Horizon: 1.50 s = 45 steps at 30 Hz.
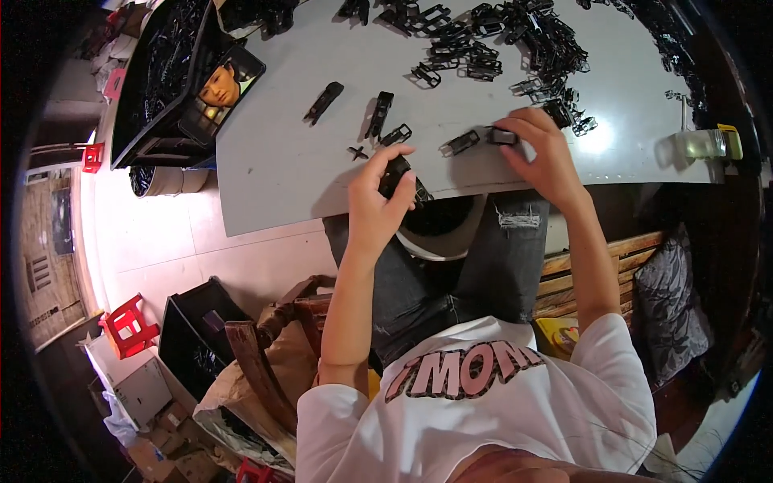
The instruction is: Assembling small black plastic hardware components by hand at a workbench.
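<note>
My left hand (377, 197) is closed round a long black plastic part (394, 177) at the table's near edge. Between the thumb and fingers of my right hand (543, 153) is a small black plastic frame (503, 137), held just above the tabletop. Just left of it lies another small black frame (464, 142). Beyond my left hand are a black frame (397, 134), a small black cross-shaped piece (357, 153) and an upright-lying long black part (379, 114). A second long black part (324, 103) rests farther left.
Heaped black frames (539, 40) cover the far side of the grey table (274, 185). A phone (222, 95) leans against a black bin (161, 80) at the left. A clear jar with a yellow rim (704, 145) stands at the right edge. Below, a bucket (435, 241) sits between my knees.
</note>
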Each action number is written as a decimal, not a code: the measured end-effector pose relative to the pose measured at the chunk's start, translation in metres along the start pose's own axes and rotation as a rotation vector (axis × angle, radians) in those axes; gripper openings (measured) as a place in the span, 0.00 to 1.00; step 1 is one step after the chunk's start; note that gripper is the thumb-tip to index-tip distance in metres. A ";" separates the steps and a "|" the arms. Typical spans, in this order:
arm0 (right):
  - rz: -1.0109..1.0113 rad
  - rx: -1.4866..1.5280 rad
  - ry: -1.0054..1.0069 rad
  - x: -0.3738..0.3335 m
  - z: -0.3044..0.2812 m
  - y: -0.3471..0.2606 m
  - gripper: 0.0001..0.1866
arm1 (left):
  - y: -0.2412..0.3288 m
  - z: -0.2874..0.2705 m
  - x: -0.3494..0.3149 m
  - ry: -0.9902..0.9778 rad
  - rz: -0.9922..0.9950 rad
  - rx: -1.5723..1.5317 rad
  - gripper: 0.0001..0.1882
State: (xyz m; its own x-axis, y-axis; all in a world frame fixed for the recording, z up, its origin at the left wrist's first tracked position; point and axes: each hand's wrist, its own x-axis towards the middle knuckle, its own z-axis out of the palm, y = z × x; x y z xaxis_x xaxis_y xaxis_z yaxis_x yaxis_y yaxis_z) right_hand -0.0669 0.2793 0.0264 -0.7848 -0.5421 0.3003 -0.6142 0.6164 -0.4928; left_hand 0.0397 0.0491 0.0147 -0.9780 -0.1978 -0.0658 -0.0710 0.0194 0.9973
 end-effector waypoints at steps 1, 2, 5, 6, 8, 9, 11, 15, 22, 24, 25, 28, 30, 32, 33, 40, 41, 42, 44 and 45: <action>-0.146 0.063 -0.006 0.005 0.001 -0.005 0.19 | -0.001 0.000 0.001 0.010 0.002 -0.032 0.15; -0.146 0.064 -0.006 0.010 0.001 -0.010 0.19 | -0.001 0.001 0.001 0.010 0.001 -0.031 0.15; -0.232 0.039 -0.098 0.019 0.003 -0.017 0.20 | -0.001 0.002 0.001 0.016 0.014 0.004 0.16; -0.248 0.050 -0.108 0.020 0.005 -0.016 0.20 | -0.001 0.003 0.002 0.009 0.002 0.005 0.16; -0.265 0.063 -0.119 0.022 0.008 -0.015 0.20 | 0.000 0.004 0.002 0.004 -0.011 0.007 0.16; -0.282 0.035 -0.131 0.022 0.010 -0.015 0.20 | -0.001 0.004 0.002 0.003 -0.007 0.016 0.16; -0.300 0.010 -0.144 0.023 0.015 -0.018 0.19 | -0.001 0.004 0.001 0.004 -0.005 0.028 0.16; -0.156 0.031 -0.142 0.017 0.022 -0.026 0.18 | -0.003 0.007 0.002 0.039 0.016 0.015 0.15; -0.032 0.309 -0.072 0.005 0.036 -0.073 0.16 | -0.006 0.010 0.002 0.176 0.141 0.192 0.12; -0.026 0.295 -0.040 0.004 0.040 -0.079 0.16 | -0.010 0.011 0.002 0.220 0.169 0.143 0.11; -0.027 0.254 -0.032 0.003 0.040 -0.078 0.16 | -0.012 0.013 0.003 0.228 0.187 0.086 0.10; -0.050 0.160 -0.026 0.001 0.039 -0.079 0.17 | -0.013 0.016 0.001 0.211 0.198 0.165 0.10; -0.069 0.102 -0.026 0.001 0.040 -0.082 0.17 | -0.017 0.015 0.000 0.218 0.198 0.226 0.11; -0.139 -0.019 0.018 -0.001 0.044 -0.085 0.18 | -0.013 0.015 -0.003 0.162 0.182 0.418 0.12; -0.139 -0.023 0.017 -0.002 0.044 -0.085 0.18 | -0.018 0.014 -0.001 0.156 0.214 0.317 0.13; 0.277 0.575 -0.359 -0.018 0.024 -0.062 0.16 | -0.007 0.012 -0.020 -0.068 0.105 -0.144 0.16; 0.333 0.660 -0.387 -0.024 0.020 -0.063 0.16 | -0.010 0.014 -0.025 -0.087 0.105 -0.182 0.17; 0.389 0.746 -0.414 -0.029 0.017 -0.065 0.16 | -0.012 0.015 -0.029 -0.089 0.104 -0.185 0.17; 0.371 0.721 -0.415 -0.035 0.018 -0.065 0.16 | -0.014 0.016 -0.037 -0.099 0.094 -0.161 0.18; 0.339 0.749 -0.418 -0.037 0.018 -0.066 0.15 | -0.015 0.017 -0.039 -0.105 0.109 -0.138 0.19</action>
State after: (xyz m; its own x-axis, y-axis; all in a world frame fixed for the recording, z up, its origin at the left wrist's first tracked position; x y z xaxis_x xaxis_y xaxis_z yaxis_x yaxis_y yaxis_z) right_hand 0.0036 0.2482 0.0326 -0.7299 -0.6524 -0.2041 -0.0290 0.3278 -0.9443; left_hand 0.0755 0.0727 0.0020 -0.9940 -0.0989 0.0469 0.0569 -0.1010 0.9933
